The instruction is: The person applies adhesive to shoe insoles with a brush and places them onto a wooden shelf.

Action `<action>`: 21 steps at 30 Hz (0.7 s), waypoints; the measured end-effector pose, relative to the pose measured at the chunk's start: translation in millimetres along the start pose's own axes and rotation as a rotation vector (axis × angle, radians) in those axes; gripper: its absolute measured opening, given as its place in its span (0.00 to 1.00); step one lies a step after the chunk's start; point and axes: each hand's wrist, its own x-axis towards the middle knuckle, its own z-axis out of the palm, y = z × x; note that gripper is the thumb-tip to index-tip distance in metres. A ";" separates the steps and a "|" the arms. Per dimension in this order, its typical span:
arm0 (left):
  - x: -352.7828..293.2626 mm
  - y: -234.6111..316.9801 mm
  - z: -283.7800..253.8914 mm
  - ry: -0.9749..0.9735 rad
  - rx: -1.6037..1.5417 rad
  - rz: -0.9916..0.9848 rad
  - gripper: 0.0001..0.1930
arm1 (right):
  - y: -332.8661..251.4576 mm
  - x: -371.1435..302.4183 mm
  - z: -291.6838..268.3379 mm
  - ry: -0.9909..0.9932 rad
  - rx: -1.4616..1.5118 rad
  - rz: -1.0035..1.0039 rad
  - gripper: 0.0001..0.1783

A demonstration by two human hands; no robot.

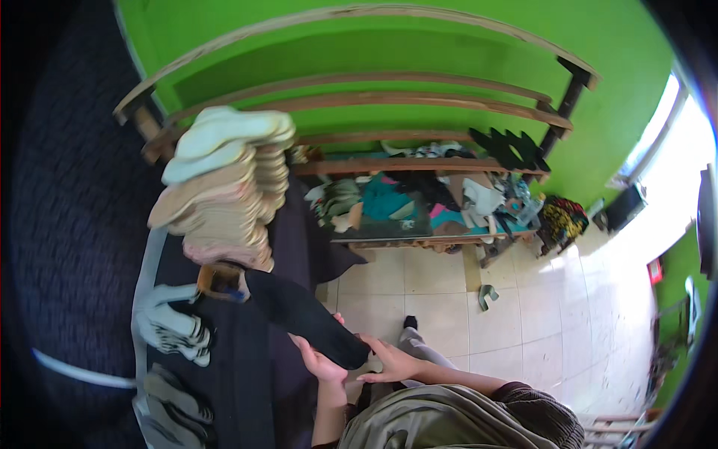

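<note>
A long, black, flat, sole-shaped piece with rounded ends [307,318] is lying slantwise in both hands at the right edge of the dark, cloth-covered tabletop [250,378], its far end pointing toward a small, brown, open cardboard box [206,279]; the left hand [323,364] is clasping the near part, its grip pinching the piece; the right hand [390,362] is touching the near end, though whether its grip is pinching cannot be told; a tall stack of cream and white sole-shaped pieces [232,187] is occupying the tabletop's far end, just beyond the box; white sole-shaped pieces [168,318] are lying by the left edge, grey ones [176,408] toward the near left corner; beyond the far right corner, a brown wooden rack [374,99] is bearing multicoloured scraps [385,198] before a green wall [336,60].
</note>
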 end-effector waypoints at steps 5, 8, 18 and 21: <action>24.0 -69.2 49.6 -0.085 -0.012 -0.072 0.26 | 12.1 -10.0 -67.0 0.168 0.046 0.193 0.48; 40.5 -117.3 84.1 -0.147 -0.068 -0.139 0.24 | 28.1 -16.7 -116.9 0.321 -0.026 0.212 0.48; 113.3 -278.4 169.3 -0.259 0.253 -0.452 0.07 | 90.6 -51.4 -276.2 0.851 -0.400 0.171 0.45; 139.9 -313.6 192.3 -0.248 0.334 -0.551 0.05 | 101.0 -49.7 -316.9 0.882 -0.438 0.236 0.43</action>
